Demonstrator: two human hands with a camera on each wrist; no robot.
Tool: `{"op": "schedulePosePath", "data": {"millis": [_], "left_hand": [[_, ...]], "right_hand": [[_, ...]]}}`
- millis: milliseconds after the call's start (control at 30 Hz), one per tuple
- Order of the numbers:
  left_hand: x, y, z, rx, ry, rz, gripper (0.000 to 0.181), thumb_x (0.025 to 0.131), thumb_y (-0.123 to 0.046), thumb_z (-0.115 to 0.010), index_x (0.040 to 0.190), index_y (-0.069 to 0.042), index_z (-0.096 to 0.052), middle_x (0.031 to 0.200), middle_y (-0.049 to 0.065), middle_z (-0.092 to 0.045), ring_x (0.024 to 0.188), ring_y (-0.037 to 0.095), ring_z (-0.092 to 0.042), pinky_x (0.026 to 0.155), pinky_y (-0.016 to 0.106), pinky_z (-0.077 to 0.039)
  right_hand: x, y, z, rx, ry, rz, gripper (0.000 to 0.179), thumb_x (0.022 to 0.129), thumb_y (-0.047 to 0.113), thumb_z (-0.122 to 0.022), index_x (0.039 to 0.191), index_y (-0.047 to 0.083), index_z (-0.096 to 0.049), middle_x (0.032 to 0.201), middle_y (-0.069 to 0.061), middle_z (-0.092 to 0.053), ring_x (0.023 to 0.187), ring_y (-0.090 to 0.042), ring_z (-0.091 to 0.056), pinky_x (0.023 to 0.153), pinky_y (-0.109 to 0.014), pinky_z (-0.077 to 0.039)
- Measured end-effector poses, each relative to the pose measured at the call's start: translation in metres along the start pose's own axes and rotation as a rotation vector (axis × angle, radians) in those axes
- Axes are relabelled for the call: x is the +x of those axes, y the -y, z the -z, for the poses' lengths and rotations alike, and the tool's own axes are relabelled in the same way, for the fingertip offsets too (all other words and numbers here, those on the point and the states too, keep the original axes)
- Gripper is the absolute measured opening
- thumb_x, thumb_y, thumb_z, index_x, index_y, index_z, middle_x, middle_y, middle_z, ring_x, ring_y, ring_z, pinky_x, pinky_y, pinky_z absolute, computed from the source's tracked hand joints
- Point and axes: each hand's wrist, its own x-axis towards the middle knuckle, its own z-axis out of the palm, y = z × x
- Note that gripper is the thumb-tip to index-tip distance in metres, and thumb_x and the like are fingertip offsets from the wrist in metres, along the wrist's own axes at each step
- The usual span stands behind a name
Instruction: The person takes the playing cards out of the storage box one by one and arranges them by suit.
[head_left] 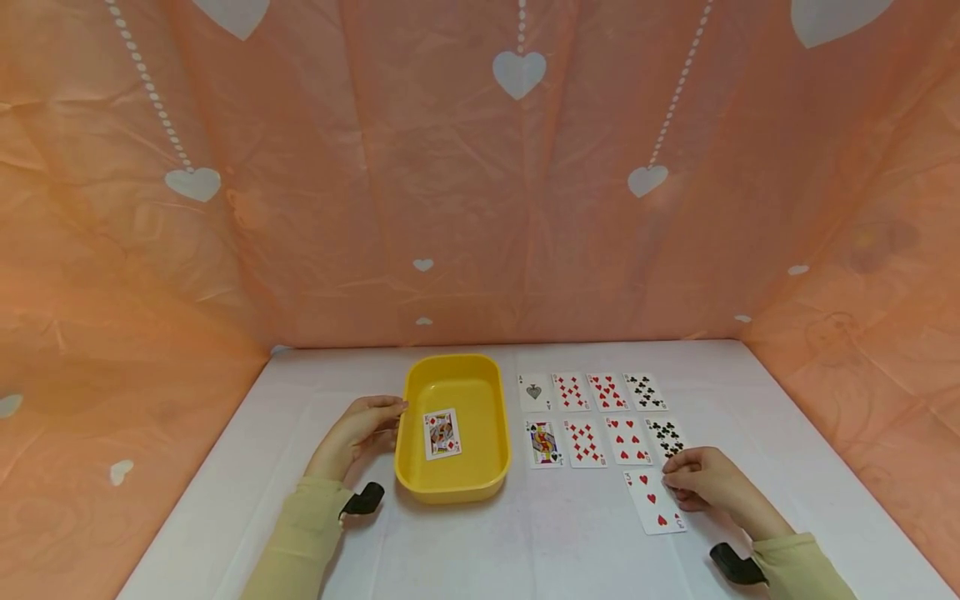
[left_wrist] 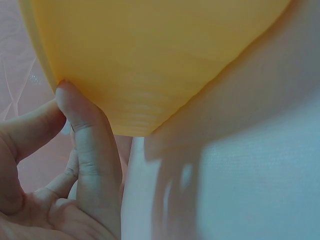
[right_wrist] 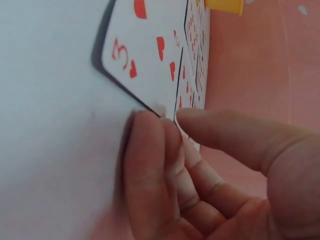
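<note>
My left hand [head_left: 358,435] pinches the left rim of a yellow plastic tub [head_left: 452,492]. In the left wrist view, thumb and index finger [left_wrist: 37,127] meet at the tub's rim. A king of diamonds [head_left: 442,434] lies face up inside the tub. On the right, my right hand [head_left: 712,483] pinches the right edge of a three of hearts [head_left: 651,502], which is face up and slightly turned. The right wrist view shows the three of hearts [right_wrist: 150,60] with fingertips at its corner. Directly behind is a clubs card [head_left: 664,433], partly covered by this hand.
Two rows of face-up cards stand right of the tub. The back row includes an ace of spades [head_left: 534,392] and another clubs card [head_left: 646,392]; the front row has a jack of spades [head_left: 543,444] and a six of hearts [head_left: 628,441]. An orange curtain [head_left: 450,208] encloses the white table [head_left: 570,542].
</note>
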Motion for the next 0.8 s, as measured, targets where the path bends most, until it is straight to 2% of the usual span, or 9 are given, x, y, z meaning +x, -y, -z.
{"op": "schedulePosePath", "data": {"millis": [233, 367, 533, 667, 800], "left_hand": [[-0.002, -0.002, -0.001, 0.016, -0.009, 0.018, 0.041, 0.093, -0.015, -0.064, 0.121, 0.013, -0.053, 0.091, 0.01, -0.068, 0.074, 0.014, -0.063, 0.065, 0.025, -0.054], [-0.001, -0.002, -0.001, 0.026, -0.017, 0.02, 0.041, 0.093, -0.015, -0.064, 0.121, 0.012, -0.054, 0.094, 0.011, -0.067, 0.076, 0.014, -0.063, 0.066, 0.024, -0.054], [-0.001, -0.001, -0.001, 0.024, -0.011, 0.011, 0.037, 0.093, -0.013, -0.062, 0.118, 0.013, -0.055, 0.089, 0.008, -0.067, 0.074, 0.014, -0.062, 0.065, 0.024, -0.053], [-0.001, 0.0, 0.0, 0.027, -0.006, 0.0, 0.035, 0.093, -0.013, -0.062, 0.117, 0.013, -0.056, 0.087, 0.008, -0.067, 0.073, 0.013, -0.062, 0.064, 0.024, -0.053], [0.0, 0.001, 0.0, 0.021, -0.005, -0.009, 0.035, 0.093, -0.012, -0.062, 0.116, 0.013, -0.055, 0.085, 0.007, -0.067, 0.072, 0.013, -0.062, 0.063, 0.024, -0.052]], "right_hand": [[-0.002, 0.001, 0.002, -0.017, 0.026, 0.035, 0.016, 0.087, 0.002, -0.063, 0.097, -0.01, -0.06, 0.071, -0.005, -0.056, 0.065, -0.016, -0.054, 0.057, -0.031, -0.054], [-0.004, 0.009, 0.007, -0.044, 0.037, 0.061, 0.018, 0.09, 0.005, -0.06, 0.1, -0.01, -0.06, 0.075, -0.006, -0.06, 0.066, -0.018, -0.056, 0.058, -0.033, -0.055], [-0.004, 0.03, 0.014, -0.061, 0.064, 0.156, 0.025, 0.092, 0.008, -0.059, 0.107, -0.013, -0.057, 0.088, -0.012, -0.066, 0.074, -0.021, -0.061, 0.064, -0.035, -0.056], [0.001, 0.054, 0.017, 0.021, 0.157, 0.258, 0.032, 0.094, 0.009, -0.057, 0.114, -0.016, -0.052, 0.097, -0.016, -0.066, 0.082, -0.025, -0.064, 0.071, -0.037, -0.057], [0.008, 0.08, 0.014, 0.084, 0.228, 0.327, 0.036, 0.096, 0.011, -0.056, 0.119, -0.016, -0.049, 0.099, -0.014, -0.065, 0.089, -0.028, -0.065, 0.076, -0.04, -0.056]]}}
